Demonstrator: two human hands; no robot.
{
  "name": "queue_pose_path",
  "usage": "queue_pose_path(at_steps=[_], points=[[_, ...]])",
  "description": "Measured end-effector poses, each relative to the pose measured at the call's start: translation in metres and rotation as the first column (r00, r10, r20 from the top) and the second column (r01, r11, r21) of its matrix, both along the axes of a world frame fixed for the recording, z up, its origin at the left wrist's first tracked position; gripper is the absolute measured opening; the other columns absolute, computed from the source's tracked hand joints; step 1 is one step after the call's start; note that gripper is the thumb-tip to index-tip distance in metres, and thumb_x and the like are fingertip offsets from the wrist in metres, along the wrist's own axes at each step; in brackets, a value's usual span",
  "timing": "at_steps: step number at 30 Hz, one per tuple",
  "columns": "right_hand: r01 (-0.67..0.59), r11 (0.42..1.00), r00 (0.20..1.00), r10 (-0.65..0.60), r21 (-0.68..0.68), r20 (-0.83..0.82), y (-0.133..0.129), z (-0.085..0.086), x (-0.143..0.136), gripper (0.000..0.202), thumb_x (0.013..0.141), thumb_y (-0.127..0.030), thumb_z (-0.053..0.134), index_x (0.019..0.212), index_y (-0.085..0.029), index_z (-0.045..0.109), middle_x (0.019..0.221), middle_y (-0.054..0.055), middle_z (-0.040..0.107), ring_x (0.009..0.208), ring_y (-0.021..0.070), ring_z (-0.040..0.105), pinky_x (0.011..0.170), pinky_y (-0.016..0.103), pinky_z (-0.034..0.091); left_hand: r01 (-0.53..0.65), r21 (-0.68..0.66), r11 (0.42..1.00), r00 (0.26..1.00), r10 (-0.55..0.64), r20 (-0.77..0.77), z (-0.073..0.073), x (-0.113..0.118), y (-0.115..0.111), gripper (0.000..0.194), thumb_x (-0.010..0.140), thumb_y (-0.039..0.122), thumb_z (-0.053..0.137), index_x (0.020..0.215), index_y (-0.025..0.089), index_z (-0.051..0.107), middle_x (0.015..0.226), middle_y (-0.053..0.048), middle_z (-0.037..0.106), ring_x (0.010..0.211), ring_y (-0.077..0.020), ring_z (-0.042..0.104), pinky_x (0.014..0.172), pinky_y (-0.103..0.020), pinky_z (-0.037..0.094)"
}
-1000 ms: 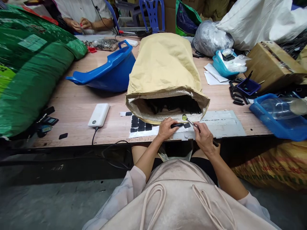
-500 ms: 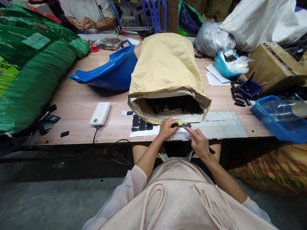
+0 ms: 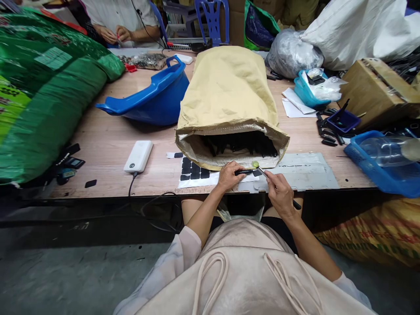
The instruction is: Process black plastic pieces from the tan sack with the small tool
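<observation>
Below the mouth of the buff sack point(image 3: 226, 87), at 6 o'clock: black piece point(image 3: 245, 171) in hand, round-headed tool point(image 3: 261, 170) close by

Clock centred on the open mouth. At 6 o'clock, left hand point(image 3: 228, 176): fingers curled round one end of the black piece, free end toward 3. At 4 o'clock, right hand point(image 3: 280, 192): closed on the tool, shaft slanting up toward 10, dark handle end poking out behind.

Step in hand, by the look of it: small-tool work on a single piece, left for steadying, right for working. Next move, as judged: firm hold at left, short controlled travel of the tool's head. Contact between head and piece: too small to tell.

Black piece slim, elongated. Tool with silvery shaft, round yellow-green head. Sack creased, papery outside, pale lining, mouth sagging wide, dark jumble point(image 3: 243, 142) inside. Toward 8, white sheet point(image 3: 212, 179) with rounded dark squares point(image 3: 205, 174) in rows. Between 3 and 4, flat grey board point(image 3: 308, 173), scuffed. At 9, smooth white block point(image 3: 138, 155), cable point(image 3: 130, 188) trailing. At 10, glossy blue basin point(image 3: 154, 103), tilted. Beneath, table point(image 3: 105, 140) in pale wood-grain.
</observation>
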State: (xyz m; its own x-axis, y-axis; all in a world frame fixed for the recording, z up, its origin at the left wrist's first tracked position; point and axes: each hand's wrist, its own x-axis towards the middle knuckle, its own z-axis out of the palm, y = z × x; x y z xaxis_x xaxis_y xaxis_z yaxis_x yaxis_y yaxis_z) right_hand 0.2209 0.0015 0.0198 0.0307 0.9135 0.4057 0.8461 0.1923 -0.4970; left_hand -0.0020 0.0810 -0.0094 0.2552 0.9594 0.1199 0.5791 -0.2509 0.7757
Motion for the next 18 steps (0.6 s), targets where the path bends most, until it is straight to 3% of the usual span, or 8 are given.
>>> queue_pose_path(at_steps=[4,8,12,18], points=[[0.052,0.998,0.989,-0.056,0.034,0.138,0.023,-0.006,0.020,0.030,0.101,-0.025,0.054,0.121,-0.025,0.077,0.095,0.006,0.068,0.087,0.0189,0.060,0.075,0.030,0.041,-0.006,0.020,1.000,1.000,0.007,-0.030,0.002,0.000,-0.001,0.019,0.080,0.020,0.078,0.098,0.024,0.079,0.097,-0.002,0.071,0.097,-0.0228,0.067,0.093,-0.037,0.052],[0.116,0.991,0.956,-0.130,0.071,0.261,0.040,-0.024,0.034,0.027,0.095,-0.019,0.058,0.111,-0.025,0.078,0.096,0.007,0.067,0.088,0.0213,0.052,0.075,0.033,0.033,0.013,0.039,0.999,0.999,-0.011,-0.052,0.003,0.000,-0.002,0.020,0.077,0.017,0.075,0.096,0.023,0.076,0.096,-0.002,0.071,0.097,-0.0231,0.066,0.091,-0.037,0.052],[0.155,0.981,0.950,-0.180,0.118,0.256,0.043,-0.037,0.031,0.029,0.093,-0.018,0.057,0.111,-0.025,0.078,0.098,0.008,0.065,0.090,0.0227,0.050,0.076,0.035,0.031,0.014,0.058,0.998,0.997,-0.009,-0.079,0.004,-0.001,-0.004,0.023,0.075,0.017,0.076,0.097,0.023,0.075,0.098,-0.003,0.071,0.098,-0.0239,0.065,0.091,-0.038,0.051],[0.159,0.981,0.950,-0.183,0.113,0.254,0.041,-0.038,0.025,0.031,0.092,-0.017,0.057,0.113,-0.026,0.077,0.099,0.008,0.065,0.092,0.0239,0.048,0.078,0.036,0.032,0.024,0.065,0.998,0.993,-0.016,-0.119,0.002,-0.002,-0.002,0.019,0.080,0.025,0.080,0.098,0.023,0.076,0.098,-0.003,0.070,0.097,-0.0238,0.065,0.091,-0.038,0.050]])
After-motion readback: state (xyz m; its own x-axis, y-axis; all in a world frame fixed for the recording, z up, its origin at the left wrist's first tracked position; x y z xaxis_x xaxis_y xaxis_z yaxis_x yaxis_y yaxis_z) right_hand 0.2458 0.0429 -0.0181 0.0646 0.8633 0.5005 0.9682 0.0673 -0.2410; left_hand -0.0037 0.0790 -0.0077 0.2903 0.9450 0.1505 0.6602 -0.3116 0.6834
